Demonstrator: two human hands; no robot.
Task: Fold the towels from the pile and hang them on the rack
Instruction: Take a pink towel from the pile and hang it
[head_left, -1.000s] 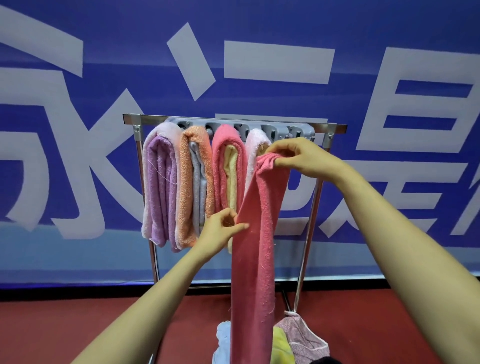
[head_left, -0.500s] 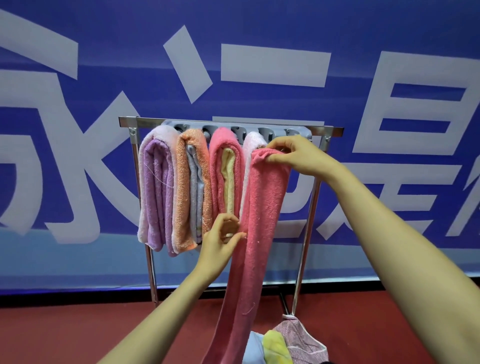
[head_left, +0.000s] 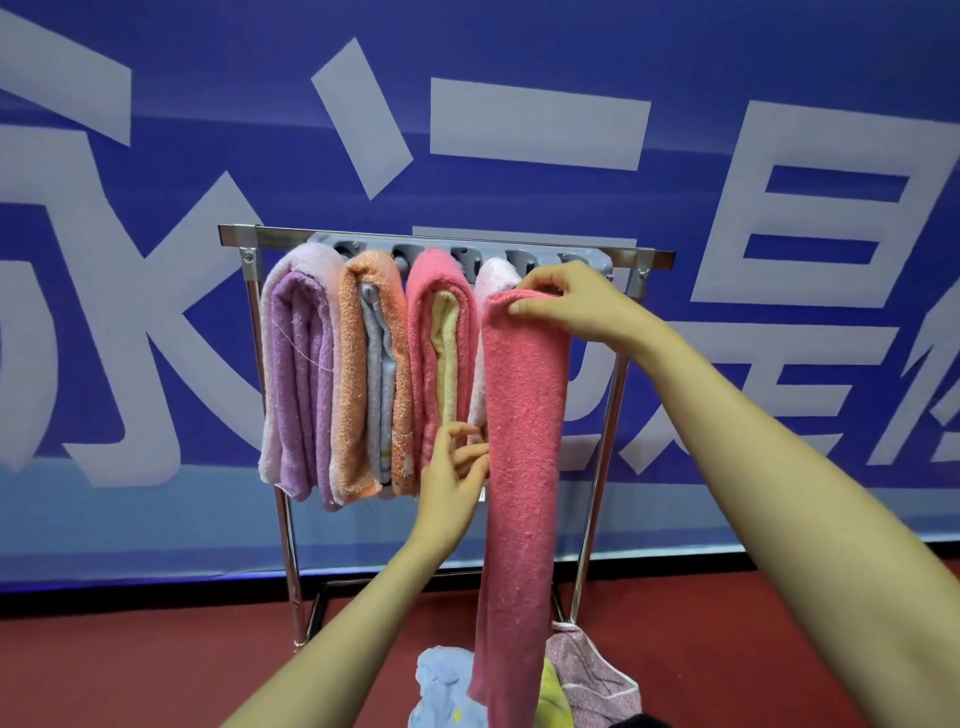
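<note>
Towel length is the thing to mind: your coral-pink towel (head_left: 524, 441) is hanging as one long, narrow strip, its long axis running straight down from the top bar of the rack (head_left: 655, 259) toward the pile (head_left: 447, 686) on the floor. Your right hand (head_left: 576, 306) is pinching the towel's top end between thumb and fingers. It is holding that end level with the bar, just right of the pale pink towel (head_left: 496, 273) and at the free right end of the rail. Your left hand (head_left: 452, 488) is sitting lower and nearer to you, at about the strip's mid-length, its curled fingers nipping the left edge. The lower end is dangling in front of the pile; whether it is touching the pile cannot be made out. So the right hand is the one nearer the bar. By my reading, the top end is needing to go over and behind the rail while the left hand is lifting the slack, so that the two halves are hanging even.
</note>
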